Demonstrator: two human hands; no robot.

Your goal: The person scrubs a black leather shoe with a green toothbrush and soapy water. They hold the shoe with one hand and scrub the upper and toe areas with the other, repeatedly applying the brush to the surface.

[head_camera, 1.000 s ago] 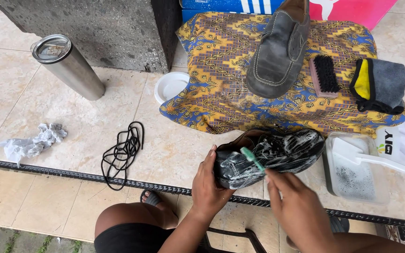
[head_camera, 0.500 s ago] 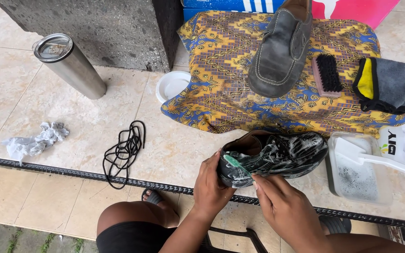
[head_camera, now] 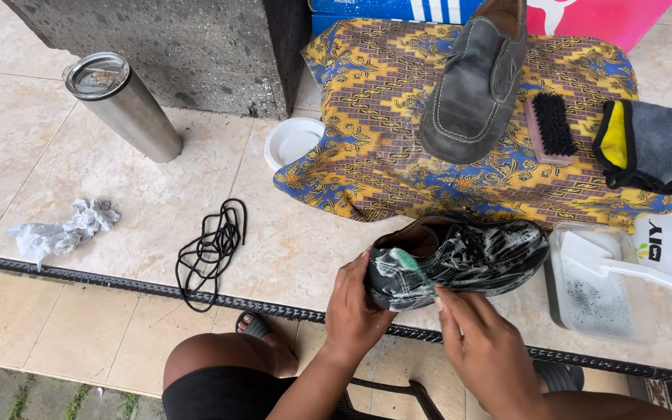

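Holding the soapy black shoe (head_camera: 460,260) in my left hand (head_camera: 355,307), heel end cupped in the palm, fingers wrapped round the back. Grip here is clenched on the shoe. Shoe is lifted clear of the tiled floor (head_camera: 157,210), over the dark metal rail (head_camera: 118,280) that runs along the floor's near edge.

Long axis of the shoe: roughly level, heel toward my left hand, toe pointing to my right, toward the clear plastic tray (head_camera: 604,292). Foam covers most of the upper.

My right hand (head_camera: 484,350) sits just below and nearer me than the shoe's middle. Its grip is closed on a green-headed toothbrush (head_camera: 407,262); the handle runs up and to my left from the fingers, and the bristle head lies against the heel quarter, just beside my left thumb. So the brush lies across the shoe's axis at a slant, not along it. Right hand is the nearer one to the unbrushed toe end; left hand is fixed at the heel.

Also noted: grey shoe (head_camera: 472,85) upright on the patterned cloth (head_camera: 375,155) toward the floor's far edge, black-bristled brush (head_camera: 550,124) beside it, loose black laces (head_camera: 211,249) well apart to my left.
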